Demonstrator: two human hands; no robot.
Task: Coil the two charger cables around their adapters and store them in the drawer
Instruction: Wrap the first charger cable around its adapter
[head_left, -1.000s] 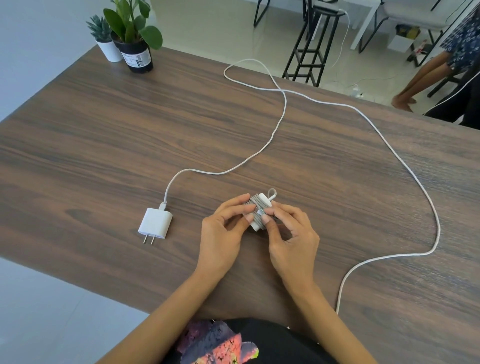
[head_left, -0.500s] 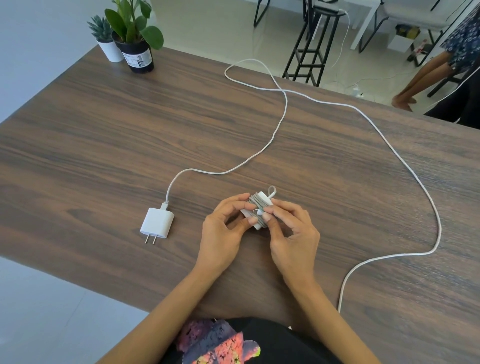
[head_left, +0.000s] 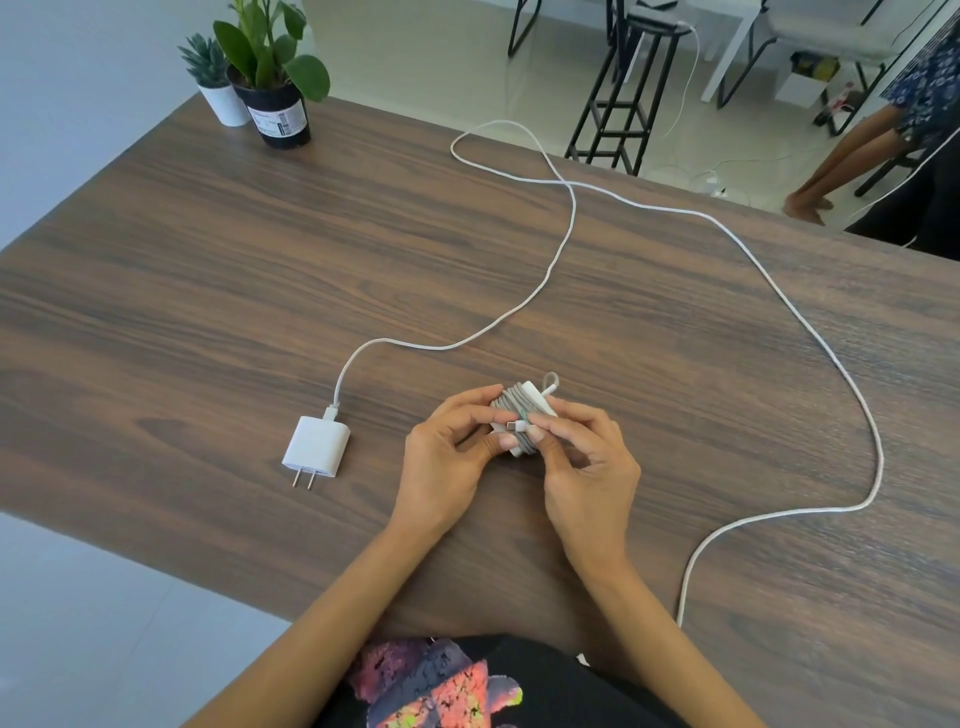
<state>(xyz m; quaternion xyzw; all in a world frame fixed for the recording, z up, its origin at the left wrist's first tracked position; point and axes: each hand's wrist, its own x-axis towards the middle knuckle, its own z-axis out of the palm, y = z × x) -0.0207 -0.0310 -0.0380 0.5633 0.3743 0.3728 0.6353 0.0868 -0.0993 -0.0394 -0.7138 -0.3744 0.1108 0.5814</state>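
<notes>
**Two hands hold a cable-wrapped adapter above a wooden bench**

At the far left corner of the bench (head_left: 208, 291), a dark brown surface with a streaky wood grain, stand two potted plants. A small spiky succulent (head_left: 208, 60) sits in a smooth white pot. Just beside it, a broad-leaved green plant (head_left: 270, 47) grows from a black pot with a white printed label.

Further right and nearer the viewer lies a loose white adapter (head_left: 317, 448), a smooth rounded block lying flat with two metal prongs pointing toward the viewer. A long white cable (head_left: 571, 228) is plugged into its far end. The thin round cord snakes away across the bench, loops near the far edge, crosses over itself, then sweeps in a wide arc down the right side to the near edge.

Near the middle of the bench, the left hand (head_left: 447, 457) and right hand (head_left: 587, 462) meet around a wrapped adapter (head_left: 522, 410), a white block bound in many tight, ridged turns of grey cord. The left hand's curled fingers and thumb grip its left side. The right hand's thumb and forefinger pinch the cord's small connector end (head_left: 517, 426) against the wraps. A short loop of cord sticks out at the block's far corner.

Beyond the bench's far edge, on a pale tiled floor, stand a black metal stool (head_left: 618, 104) and white furniture. At the far right, another person's bare legs (head_left: 841, 166) are partly visible.
</notes>
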